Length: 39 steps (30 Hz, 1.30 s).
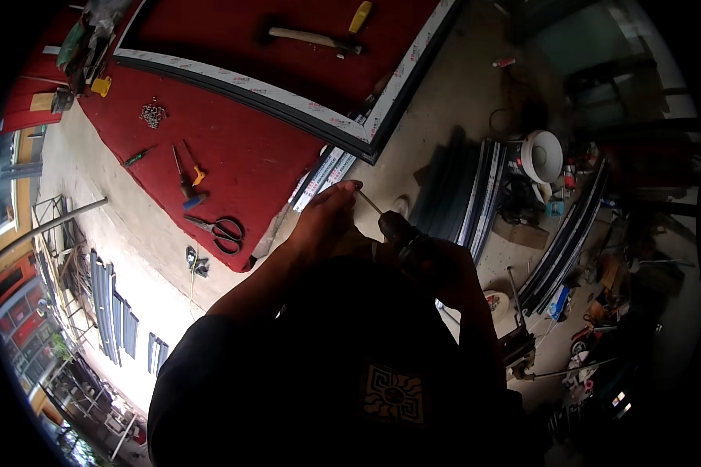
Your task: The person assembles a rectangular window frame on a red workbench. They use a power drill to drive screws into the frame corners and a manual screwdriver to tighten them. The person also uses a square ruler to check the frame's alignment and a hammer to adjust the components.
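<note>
Deep red, that tabletop [241,152]; the frame [265,92] on it, black and red-flecked white; the drill [402,233] beside it, dark.

The person wears a very dark top [304,405], probably black, though deep shadow hides its true shade. Toward half past five sits a squarish tan emblem [394,395] with wavy rays and angular linework. The left sleeve [214,342] ends toward eight o'clock, leaving the left forearm [261,276] bare.

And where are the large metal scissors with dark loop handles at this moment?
In the head view, the scissors lie on the left side, near the lower corner of the red cloth, just below a blue tool handle.
</note>
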{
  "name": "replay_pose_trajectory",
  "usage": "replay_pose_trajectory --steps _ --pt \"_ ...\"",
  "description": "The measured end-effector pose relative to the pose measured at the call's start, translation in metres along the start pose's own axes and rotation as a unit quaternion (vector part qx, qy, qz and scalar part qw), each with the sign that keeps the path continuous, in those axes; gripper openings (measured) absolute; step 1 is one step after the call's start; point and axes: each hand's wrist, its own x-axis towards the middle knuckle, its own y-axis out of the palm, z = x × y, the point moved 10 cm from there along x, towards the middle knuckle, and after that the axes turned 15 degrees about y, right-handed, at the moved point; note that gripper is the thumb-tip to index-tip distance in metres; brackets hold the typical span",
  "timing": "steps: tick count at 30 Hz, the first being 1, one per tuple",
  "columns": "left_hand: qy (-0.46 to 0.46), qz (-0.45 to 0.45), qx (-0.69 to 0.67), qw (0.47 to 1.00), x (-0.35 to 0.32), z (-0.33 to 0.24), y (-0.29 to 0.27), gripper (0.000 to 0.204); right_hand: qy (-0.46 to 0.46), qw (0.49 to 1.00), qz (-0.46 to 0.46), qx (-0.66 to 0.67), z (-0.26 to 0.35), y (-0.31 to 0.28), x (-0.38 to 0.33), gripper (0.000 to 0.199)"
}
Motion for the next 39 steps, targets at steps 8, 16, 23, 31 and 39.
replay_pose_trajectory --steps 8,16,23,31,39 --pt "-0.064 -0.071 -0.004 0.995 0.022 0.058 0.036 0.015 0.009 0.994 0.018 0.106 -0.084 -0.023 0.024 0.054" --pt "0.029 -0.119 0.021 0.992 0.084 0.126 0.021 0.023 0.125 0.976 0.013 0.175 -0.163 -0.053 0.073 0.038" --pt "0.076 -0.191 0.060 0.977 0.107 0.164 0.012 0.024 0.053 0.984 0.056 0.159 -0.227 -0.062 0.120 0.051" --pt "0.228 -0.175 0.198 0.937 0.110 0.136 0.035 0.033 -0.144 0.984 -0.003 0.105 -0.238 -0.060 0.161 0.052" --pt "0.311 -0.146 0.376 0.860 0.104 0.113 0.051 0.056 -0.266 0.928 0.059 0.255 -0.224 -0.037 0.194 0.074"
